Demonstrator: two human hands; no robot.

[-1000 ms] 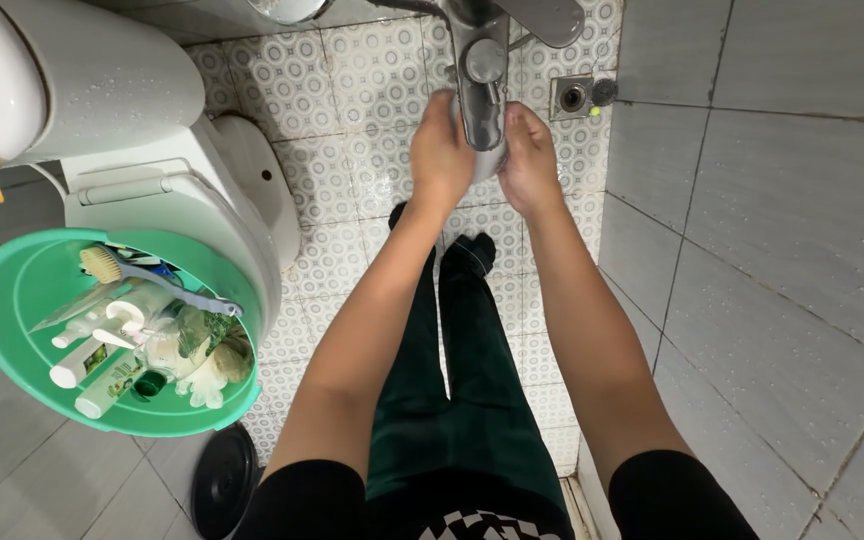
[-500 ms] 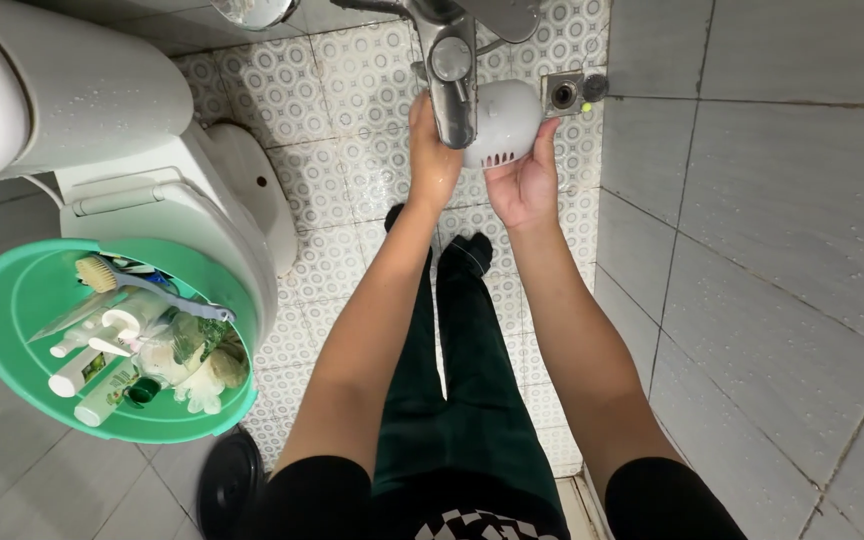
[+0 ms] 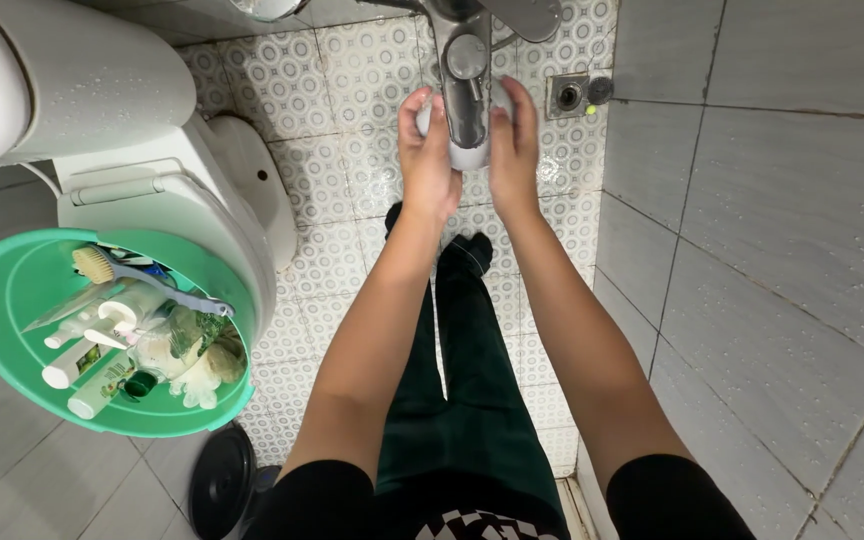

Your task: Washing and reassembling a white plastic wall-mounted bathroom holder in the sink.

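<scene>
White rounded plastic cover (image 3: 468,152) — upper centre of the frame, pressed between both hands beneath the metal tap (image 3: 466,75). Only its lower edge and a sliver at the left show; the tap's spout hides the rest. Left hand (image 3: 428,150) is cupped against the cover's left side, fingers pointing up the frame and curled round it. Right hand (image 3: 513,150) lies flat against the cover's right side, fingers straight and close together. Both hands thus hold the cover between them, palms facing each other. Both forearms run down toward the bottom centre of the frame, over dark green trousers (image 3: 462,400).

Patterned floor tiles (image 3: 352,90) lie below the hands, wet in places — a square floor drain (image 3: 570,96) sits just right of the right hand. Plain grey wall tiles (image 3: 772,230) fill the right of the frame. White toilet (image 3: 182,200) occupies the upper left. Green basin (image 3: 12,300) at the left edge rests on the toilet and holds a brush (image 3: 142,282), white bottles (image 3: 87,345) and a crumpled glove (image 3: 207,375). Black round lid (image 3: 222,480) lies on the floor at lower left.
</scene>
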